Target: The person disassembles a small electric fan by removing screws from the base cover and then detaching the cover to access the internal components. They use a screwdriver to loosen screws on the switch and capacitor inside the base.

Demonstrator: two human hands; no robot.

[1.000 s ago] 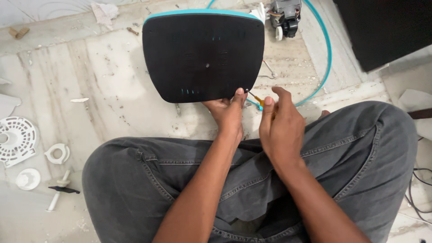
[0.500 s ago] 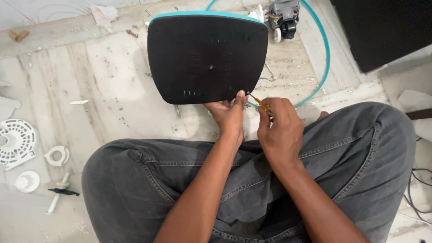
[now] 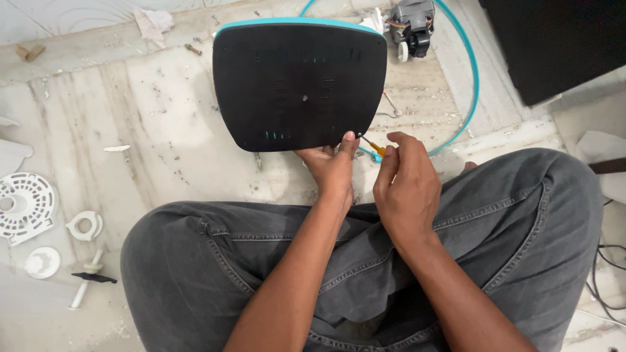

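A black rounded-square panel [image 3: 300, 85] with a teal rim and small slots lies on the marble floor in front of my crossed legs. My left hand [image 3: 332, 166] grips its near right corner, thumb on top. My right hand [image 3: 407, 182] is just right of that corner, fingers pinched on a small screwdriver [image 3: 373, 146] with a yellow-orange handle, its tip pointing at the panel's corner.
A teal ring [image 3: 471, 78] loops behind the panel's right side. A small grey motor [image 3: 412, 26] sits at the back. White plastic parts [image 3: 26, 205] lie at the left. A dark box [image 3: 554, 45] stands at the top right. Cables [image 3: 606, 274] run at the right.
The panel and both hands stay together; my right hand has shifted slightly at the corner with the screwdriver. The view has drifted a little.
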